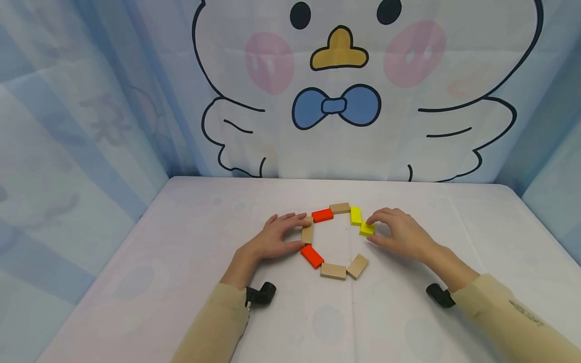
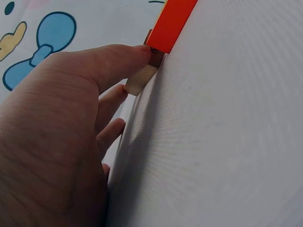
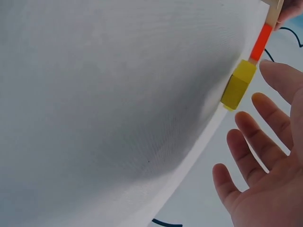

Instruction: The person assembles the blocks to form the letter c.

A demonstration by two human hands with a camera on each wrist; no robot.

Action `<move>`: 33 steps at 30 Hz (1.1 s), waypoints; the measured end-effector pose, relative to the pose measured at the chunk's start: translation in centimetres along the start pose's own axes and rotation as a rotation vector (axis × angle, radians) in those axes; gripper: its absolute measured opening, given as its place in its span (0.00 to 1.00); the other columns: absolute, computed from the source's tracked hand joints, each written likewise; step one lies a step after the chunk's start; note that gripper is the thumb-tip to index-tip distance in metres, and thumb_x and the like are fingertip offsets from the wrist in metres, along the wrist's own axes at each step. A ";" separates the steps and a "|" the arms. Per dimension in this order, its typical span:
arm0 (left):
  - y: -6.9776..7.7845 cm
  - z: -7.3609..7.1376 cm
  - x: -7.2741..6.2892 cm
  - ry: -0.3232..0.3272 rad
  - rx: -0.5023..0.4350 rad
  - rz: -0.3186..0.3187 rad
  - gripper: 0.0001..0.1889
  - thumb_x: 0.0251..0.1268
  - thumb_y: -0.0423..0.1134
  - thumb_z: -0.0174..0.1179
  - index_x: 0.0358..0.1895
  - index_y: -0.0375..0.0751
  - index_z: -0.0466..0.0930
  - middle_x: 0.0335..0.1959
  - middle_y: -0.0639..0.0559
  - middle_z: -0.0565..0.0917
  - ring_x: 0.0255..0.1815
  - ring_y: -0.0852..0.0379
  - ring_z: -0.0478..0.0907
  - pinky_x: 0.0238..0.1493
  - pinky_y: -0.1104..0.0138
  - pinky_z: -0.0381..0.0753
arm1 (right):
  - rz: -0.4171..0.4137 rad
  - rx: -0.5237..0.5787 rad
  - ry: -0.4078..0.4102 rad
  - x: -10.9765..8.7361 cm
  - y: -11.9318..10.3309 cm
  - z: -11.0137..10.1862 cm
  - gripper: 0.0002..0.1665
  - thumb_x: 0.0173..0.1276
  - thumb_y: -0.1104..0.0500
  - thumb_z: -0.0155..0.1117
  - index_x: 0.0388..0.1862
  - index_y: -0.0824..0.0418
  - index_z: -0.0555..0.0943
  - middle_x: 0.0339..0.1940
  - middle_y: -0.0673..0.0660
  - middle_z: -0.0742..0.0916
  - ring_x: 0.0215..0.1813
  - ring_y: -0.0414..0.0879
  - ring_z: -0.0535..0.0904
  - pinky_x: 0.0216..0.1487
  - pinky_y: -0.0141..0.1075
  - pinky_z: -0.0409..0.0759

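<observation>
Wooden and coloured blocks lie in a ring with a gap on its right side. My left hand (image 1: 277, 237) holds a plain wooden block (image 1: 307, 234) at the ring's left, index finger at its far end and thumb at its near end. In the left wrist view, the thumb tip also lies close to a red block (image 2: 173, 23). My right hand (image 1: 401, 233) is beside a yellow block (image 1: 366, 229), index finger and thumb near its two ends. The right wrist view shows the fingers spread and slightly apart from the yellow block (image 3: 237, 87).
A second yellow block (image 1: 356, 216), a plain block (image 1: 340, 208) and a red block (image 1: 323, 216) form the far side. Nearer lie another red block (image 1: 312, 256) and two plain blocks (image 1: 333, 271). A white cloth covers the table (image 1: 181, 242); a printed curtain (image 1: 336, 146) hangs behind.
</observation>
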State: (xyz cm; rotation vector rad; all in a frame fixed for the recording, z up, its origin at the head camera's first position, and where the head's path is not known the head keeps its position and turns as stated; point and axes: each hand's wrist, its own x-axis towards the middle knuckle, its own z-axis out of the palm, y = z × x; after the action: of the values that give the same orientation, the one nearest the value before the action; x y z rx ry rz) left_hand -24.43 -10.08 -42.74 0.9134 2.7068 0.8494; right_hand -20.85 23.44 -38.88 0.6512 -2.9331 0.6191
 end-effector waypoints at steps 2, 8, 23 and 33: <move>0.0 0.0 0.0 0.001 -0.003 0.003 0.28 0.70 0.49 0.62 0.72 0.54 0.73 0.78 0.56 0.63 0.80 0.51 0.52 0.77 0.47 0.36 | 0.000 0.000 -0.006 0.2 0.1 0.1 0.17 0.63 0.57 0.75 0.50 0.60 0.85 0.56 0.62 0.84 0.59 0.63 0.76 0.61 0.64 0.71; 0.1 -0.1 -0.1 0.005 -0.005 0.010 0.28 0.70 0.49 0.62 0.72 0.53 0.73 0.78 0.55 0.64 0.80 0.51 0.52 0.77 0.47 0.36 | -0.004 -0.005 -0.027 0.7 0.3 0.2 0.16 0.63 0.60 0.75 0.48 0.61 0.85 0.53 0.61 0.85 0.56 0.61 0.77 0.60 0.61 0.73; 0.1 -0.1 0.0 0.011 -0.002 0.011 0.27 0.70 0.49 0.62 0.72 0.53 0.73 0.78 0.55 0.64 0.79 0.50 0.53 0.77 0.46 0.37 | -0.003 0.019 -0.061 0.5 -0.1 0.0 0.14 0.61 0.64 0.75 0.46 0.61 0.86 0.46 0.56 0.87 0.52 0.58 0.78 0.57 0.58 0.76; 0.3 -0.2 -0.1 0.011 -0.008 0.009 0.27 0.70 0.48 0.62 0.71 0.53 0.74 0.78 0.55 0.64 0.79 0.50 0.53 0.77 0.46 0.37 | -0.049 0.036 -0.095 0.0 -0.5 0.1 0.13 0.60 0.65 0.75 0.44 0.57 0.86 0.45 0.51 0.87 0.53 0.57 0.78 0.57 0.57 0.76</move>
State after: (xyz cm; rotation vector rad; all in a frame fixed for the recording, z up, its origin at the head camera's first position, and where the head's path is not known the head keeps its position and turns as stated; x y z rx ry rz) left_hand -24.26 -10.08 -42.39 0.9227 2.7086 0.8681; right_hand -20.64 22.99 -38.74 0.7750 -2.9883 0.6546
